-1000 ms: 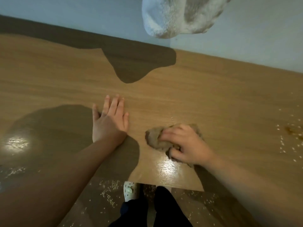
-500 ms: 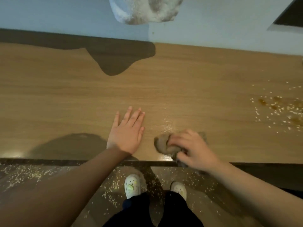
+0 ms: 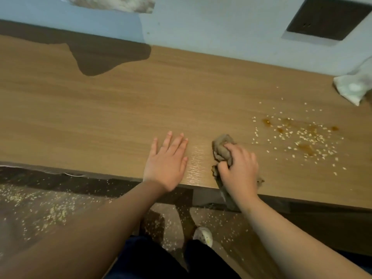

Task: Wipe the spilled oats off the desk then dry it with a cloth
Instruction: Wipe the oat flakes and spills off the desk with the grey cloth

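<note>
The wooden desk (image 3: 100, 109) runs across the view. Spilled oats (image 3: 302, 137) with brown wet spots lie scattered on its right part. My right hand (image 3: 239, 170) is shut on a crumpled brown cloth (image 3: 221, 148) near the desk's front edge, just left of the oats; part of the cloth hangs over the edge. My left hand (image 3: 167, 164) lies flat and open on the desk, fingers spread, beside the cloth. A shiny wet streak (image 3: 196, 164) shows between the two hands.
A pale folded cloth (image 3: 354, 87) lies at the desk's far right by the wall. Many oats are scattered on the floor (image 3: 54, 212) below the front edge, around my shoe (image 3: 204, 237). A dark wall panel (image 3: 328, 17) is at upper right.
The view has swung right, so the oat spill and the pale cloth show more fully. Both hands stay near the front edge; the right hand has shifted the brown cloth slightly toward the oats.
</note>
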A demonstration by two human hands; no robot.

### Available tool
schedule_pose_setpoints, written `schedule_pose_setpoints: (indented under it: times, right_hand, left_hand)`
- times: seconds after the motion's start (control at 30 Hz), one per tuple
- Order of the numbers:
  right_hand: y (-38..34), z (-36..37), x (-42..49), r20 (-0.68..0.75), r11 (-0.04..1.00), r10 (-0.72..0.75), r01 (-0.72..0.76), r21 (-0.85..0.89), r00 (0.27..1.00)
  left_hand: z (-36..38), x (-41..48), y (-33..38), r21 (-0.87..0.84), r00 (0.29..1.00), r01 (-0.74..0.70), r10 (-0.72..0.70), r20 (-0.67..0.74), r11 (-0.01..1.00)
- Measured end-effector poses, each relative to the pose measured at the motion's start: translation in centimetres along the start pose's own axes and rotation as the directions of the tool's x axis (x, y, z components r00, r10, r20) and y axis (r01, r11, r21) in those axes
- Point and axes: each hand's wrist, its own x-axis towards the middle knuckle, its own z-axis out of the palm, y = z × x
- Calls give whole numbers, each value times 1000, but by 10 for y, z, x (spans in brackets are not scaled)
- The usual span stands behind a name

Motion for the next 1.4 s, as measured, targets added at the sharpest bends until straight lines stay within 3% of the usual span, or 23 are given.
schedule_pose_setpoints:
  times: [0.07,0.1,0.17,0.2,0.3,0.37,0.47,0.6,0.67,0.77,0.83,0.9,0.97,1.03,1.1,1.13,1.2,1.3,1.33,1.4]
  right_hand:
    - [-1,-4,-6,123,977,-213,213,7,969]
    - [7,-8,-12,193,940,-338,340,23,921]
    - [32,-18,-16,233,888,-449,459,12,862]
    - [46,-25,-15,217,905,-413,424,-9,885]
    - [80,-43,-8,84,991,-133,134,-2,988]
    - [93,-49,-6,-9,1000,17,-17,6,1000]
    - [106,-58,-12,-115,989,145,-143,27,983]
    - [138,-70,-6,-147,989,125,-135,-62,981]
    - [151,-74,7,-164,981,190,-196,-18,968]
    - [154,-75,35,-232,909,417,-397,129,879]
    - [148,-71,57,-248,874,485,-454,172,839]
    - [136,-66,70,-188,914,403,-383,133,896]
    - [125,-62,70,-45,981,171,-166,102,984]
    - [124,-63,59,115,996,-70,63,67,991]
    - [141,-67,51,167,985,-165,170,-17,972]
    - [151,-71,54,143,990,-128,135,-45,981]
    - [167,-77,72,17,997,75,-75,-24,997]
    - [162,-77,105,-83,935,352,-346,75,932]
    - [154,-74,110,-70,942,335,-332,58,940]
    - [137,-68,107,35,988,149,-150,37,988]
  left_hand:
    - [3,4,16,0,999,45,-45,-29,999]
    - [5,5,27,-4,997,69,-69,-40,998]
    - [10,4,47,-12,994,100,-101,-36,995]
    - [12,3,57,-11,993,111,-112,-38,994]
    - [14,5,73,9,987,153,-152,-43,988]
    - [14,11,79,44,989,148,-147,-31,988]
    - [16,19,91,61,990,137,-135,-36,989]
    - [16,30,99,89,987,153,-148,-55,984]
    - [16,33,100,79,986,164,-160,-53,983]
    - [17,37,103,43,975,214,-211,-71,976]
    - [17,43,108,-7,958,268,-267,-100,963]
    - [17,52,113,-59,939,321,-326,-111,945]
    - [15,64,119,-82,923,365,-372,-97,927]
    - [11,78,120,-83,917,386,-392,-73,919]
    - [3,95,116,-79,921,381,-385,-56,921]
    - [-1,104,113,-82,923,376,-381,-49,923]
    - [-8,120,111,-97,920,387,-391,-30,917]
    - [-9,131,114,-77,906,423,-424,0,903]
    - [-7,131,115,-60,908,418,-419,-5,906]
    - [-3,130,118,-38,915,400,-401,-36,916]
